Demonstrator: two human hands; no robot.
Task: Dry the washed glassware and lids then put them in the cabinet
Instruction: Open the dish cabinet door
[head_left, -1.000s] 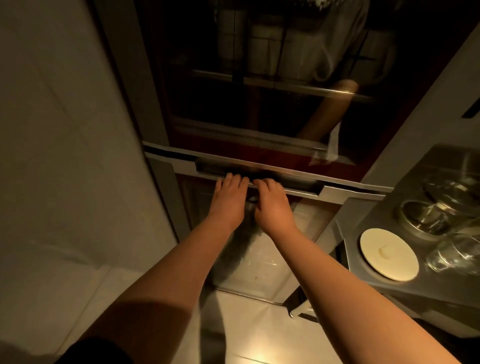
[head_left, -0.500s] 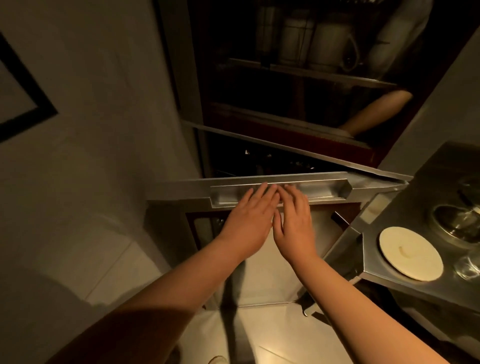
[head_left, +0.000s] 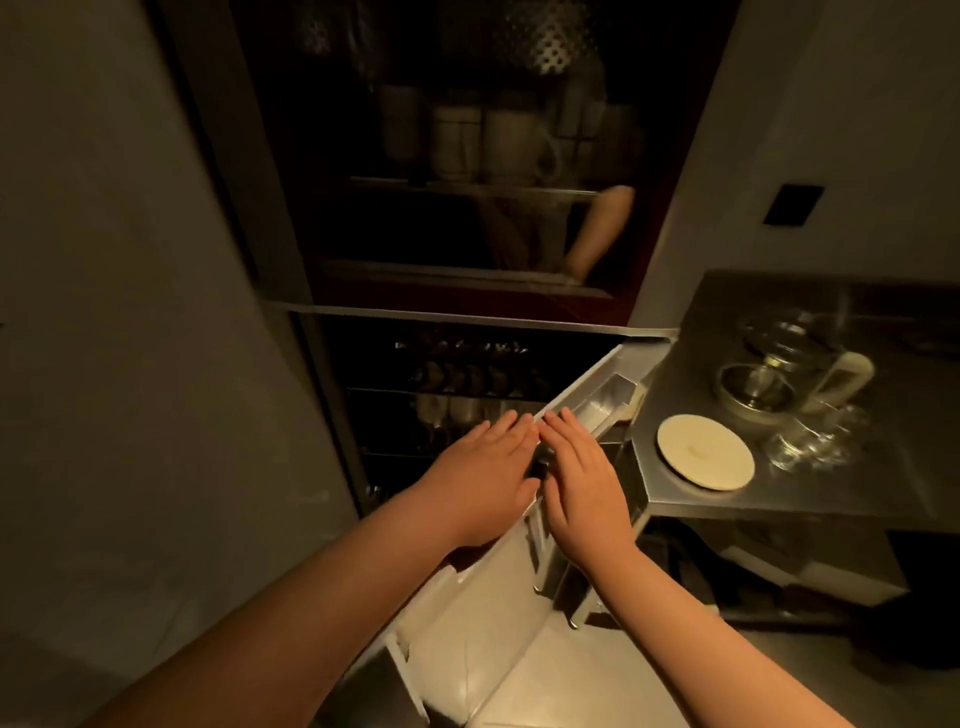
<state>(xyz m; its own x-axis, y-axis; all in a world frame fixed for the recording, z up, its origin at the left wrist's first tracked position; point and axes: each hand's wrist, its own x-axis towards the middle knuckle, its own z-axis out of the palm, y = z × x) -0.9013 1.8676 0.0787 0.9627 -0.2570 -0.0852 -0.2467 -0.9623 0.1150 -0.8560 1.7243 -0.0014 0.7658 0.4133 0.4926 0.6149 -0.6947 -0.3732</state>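
Cream: 1 lid; 2 hands flat.

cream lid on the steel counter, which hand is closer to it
Right. The right hand lies flat on the open cabinet door, just left of the cream lid on the steel counter. The left hand rests beside it, one hand farther left.
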